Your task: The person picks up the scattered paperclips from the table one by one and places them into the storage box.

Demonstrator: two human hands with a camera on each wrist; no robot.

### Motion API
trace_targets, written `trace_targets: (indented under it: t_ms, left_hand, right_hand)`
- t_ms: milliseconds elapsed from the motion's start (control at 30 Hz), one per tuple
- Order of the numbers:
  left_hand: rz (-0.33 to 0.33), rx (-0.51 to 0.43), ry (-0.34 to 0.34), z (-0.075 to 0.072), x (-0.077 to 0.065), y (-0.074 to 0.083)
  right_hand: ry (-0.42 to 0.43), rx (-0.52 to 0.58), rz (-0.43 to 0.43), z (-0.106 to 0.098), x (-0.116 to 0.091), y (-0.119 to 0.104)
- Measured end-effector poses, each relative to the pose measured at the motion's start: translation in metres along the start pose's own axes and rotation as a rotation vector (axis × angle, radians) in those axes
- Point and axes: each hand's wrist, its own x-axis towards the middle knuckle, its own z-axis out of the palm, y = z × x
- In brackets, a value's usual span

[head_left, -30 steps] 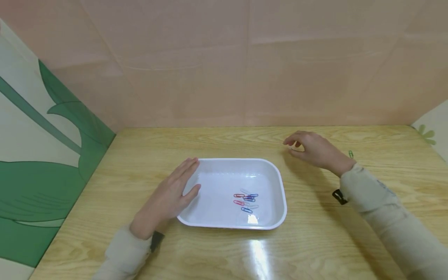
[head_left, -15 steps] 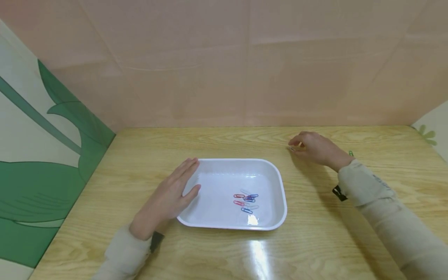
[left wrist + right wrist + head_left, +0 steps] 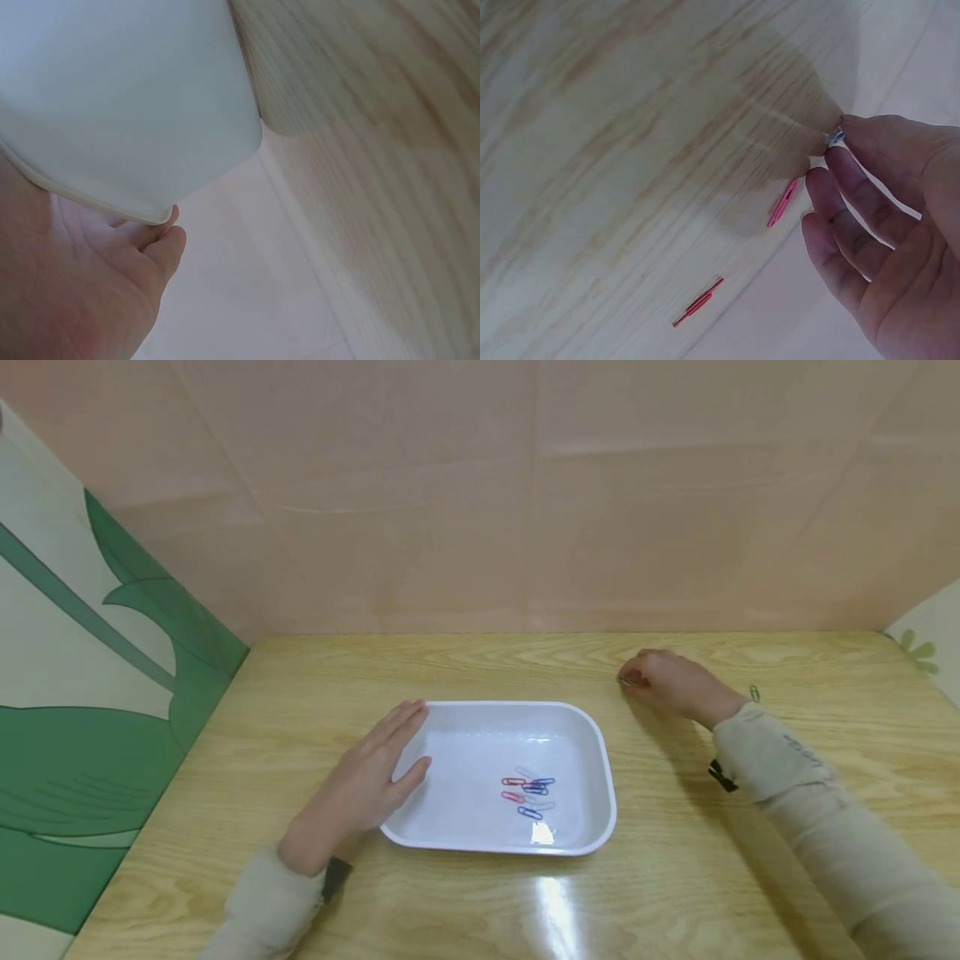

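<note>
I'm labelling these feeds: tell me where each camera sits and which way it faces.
Head: worn on the head, facing forward and down over the tray; left hand, right hand and sleeves show.
Left wrist: on that wrist, facing the tray's outside; part of that hand shows.
Right wrist: on that wrist, facing two red clips; that hand pinches a silvery object.
Shared: head and left wrist both show the tray.

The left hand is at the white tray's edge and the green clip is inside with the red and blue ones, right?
Nope: in the head view, the green clip lies on the table, outside the white tray. You're right about the left hand, red clips and blue clips.
</note>
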Motion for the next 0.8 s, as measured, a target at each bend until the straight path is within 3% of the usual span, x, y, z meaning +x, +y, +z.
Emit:
trace_targets:
  t_ms: [500, 800]
  left_hand:
    - [-0.012, 0.001, -0.008, -0.0003, 0.0000, 0.0006]
    - [0.013, 0.000, 0.024, 0.0008, 0.0001, -0.0001]
  right_hand:
    - [-0.020, 0.089, 0.035, -0.0026, 0.0029, -0.0003]
    - [-0.043, 0.078, 0.069, -0.0035, 0.0049, -0.0008]
